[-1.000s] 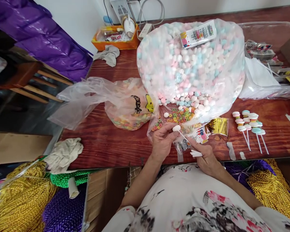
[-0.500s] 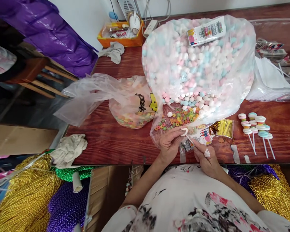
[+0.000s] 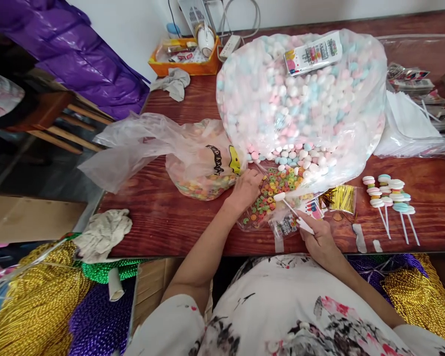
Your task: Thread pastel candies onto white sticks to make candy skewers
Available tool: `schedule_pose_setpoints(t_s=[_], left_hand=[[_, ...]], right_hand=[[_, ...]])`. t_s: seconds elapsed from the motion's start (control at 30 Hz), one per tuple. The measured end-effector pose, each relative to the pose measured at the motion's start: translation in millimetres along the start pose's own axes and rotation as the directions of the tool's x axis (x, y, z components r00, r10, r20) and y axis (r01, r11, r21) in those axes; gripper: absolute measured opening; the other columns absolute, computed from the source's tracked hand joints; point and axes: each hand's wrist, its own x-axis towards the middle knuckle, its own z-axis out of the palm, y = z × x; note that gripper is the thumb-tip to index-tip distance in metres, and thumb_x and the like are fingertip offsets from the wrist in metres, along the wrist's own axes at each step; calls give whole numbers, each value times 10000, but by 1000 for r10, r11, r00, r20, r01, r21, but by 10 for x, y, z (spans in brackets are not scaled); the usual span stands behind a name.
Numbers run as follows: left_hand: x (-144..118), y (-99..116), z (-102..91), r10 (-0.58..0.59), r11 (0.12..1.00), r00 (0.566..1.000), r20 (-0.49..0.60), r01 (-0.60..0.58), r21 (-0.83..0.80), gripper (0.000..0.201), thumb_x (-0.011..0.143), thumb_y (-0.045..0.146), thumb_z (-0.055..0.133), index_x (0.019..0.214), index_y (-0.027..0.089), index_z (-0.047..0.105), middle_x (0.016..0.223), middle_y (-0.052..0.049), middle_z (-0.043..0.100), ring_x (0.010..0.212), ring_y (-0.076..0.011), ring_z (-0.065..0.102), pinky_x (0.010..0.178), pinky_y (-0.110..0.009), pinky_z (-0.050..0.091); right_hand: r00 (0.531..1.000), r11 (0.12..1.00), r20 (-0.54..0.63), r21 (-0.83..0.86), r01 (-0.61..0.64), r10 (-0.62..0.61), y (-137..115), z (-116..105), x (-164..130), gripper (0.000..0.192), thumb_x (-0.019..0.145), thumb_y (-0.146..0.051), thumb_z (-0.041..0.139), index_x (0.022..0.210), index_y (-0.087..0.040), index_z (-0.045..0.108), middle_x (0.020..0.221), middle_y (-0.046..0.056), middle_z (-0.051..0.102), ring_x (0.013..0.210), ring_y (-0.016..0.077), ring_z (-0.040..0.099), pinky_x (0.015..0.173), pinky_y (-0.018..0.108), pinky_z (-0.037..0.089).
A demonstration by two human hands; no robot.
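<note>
Red-brown table (image 3: 170, 227) beneath | right hand (image 3: 320, 241): white stick (image 3: 290, 206) is gripped by fingers, white marshmallow (image 3: 279, 197) borne at its tip | left hand (image 3: 246, 189): fingers are held at coloured rings (image 3: 282, 183) (whether anything is pinched cannot be told) | stick should be held steady, whole rings chosen | loaded sticks (image 3: 396, 185) are set at right, marshmallow bag (image 3: 300, 104) behind

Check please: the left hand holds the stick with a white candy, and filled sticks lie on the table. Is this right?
No: the head view shows the right hand holding the stick with a white candy; filled sticks do lie on the table.
</note>
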Motion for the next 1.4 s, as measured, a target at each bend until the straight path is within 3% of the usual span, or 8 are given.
schedule_pose_setpoints(t_s=[0.2,0.47,0.63,0.73,0.83,1.07,1.27,1.4], left_hand=[[-363,369,-77,-66,820,984,-165,-40,-570,181,855,238,686,1004,203,784,978,-74,778,881,-207,722,824,-343,584],[-664,770,101,-300,613,932,-205,24,-790,237,785,301,809,1012,232,801,1052,-75,780,988,-220,722,914,-365,594],[-655,761,120,-510,137,857,72,164,-977,285,702,365,873,942,224,811,898,-40,783,675,-140,701,645,-278,608],[-647,764,117,-549,1,828,116,140,-990,309,641,348,912,901,213,813,835,-28,777,623,-115,680,612,-247,590],[-668,765,155,-574,70,818,43,102,-992,281,684,353,888,929,238,813,884,-23,782,698,-125,702,670,-254,600],[-774,782,221,-343,613,894,-290,-21,-790,186,856,284,747,1030,245,801,1064,-63,777,1029,-196,713,976,-358,573],[-811,717,276,-264,715,882,-391,-93,-693,252,784,235,813,1036,229,794,1050,-66,787,980,-199,731,931,-356,597],[-833,678,354,-438,596,849,-296,27,-803,243,791,310,806,1014,215,799,1024,-67,787,945,-202,739,880,-347,622]], right_hand=[[1000,994,22,-105,-1,4,-33,-90,38,436,922,-145,453,1274,-210,702,914,36,788,698,179,689,710,307,589],[997,996,70,-86,35,-29,-42,-67,52,507,909,-101,453,1354,-239,654,1125,45,779,918,219,737,830,360,607],[995,993,96,-114,39,-28,-76,-105,8,562,868,-65,437,1378,-204,628,1185,58,764,965,226,749,853,367,604],[992,991,123,-134,25,-9,-97,-122,-18,603,847,-54,433,1404,-210,604,1150,52,775,923,223,756,812,358,607],[987,988,157,-157,13,12,-125,-124,-33,610,850,-57,424,1421,-194,588,1156,73,772,944,237,753,847,389,604],[989,980,144,-197,3,26,-115,-124,-29,612,842,-48,435,1407,-211,604,1134,72,779,905,227,744,831,372,606],[981,992,196,-127,20,5,-151,-85,-27,637,830,-30,425,1429,-186,574,991,54,781,894,217,732,930,371,575],[973,996,230,-83,45,-25,-177,-70,-38,655,834,-26,426,1462,-178,534,973,47,769,828,198,720,871,335,582]])
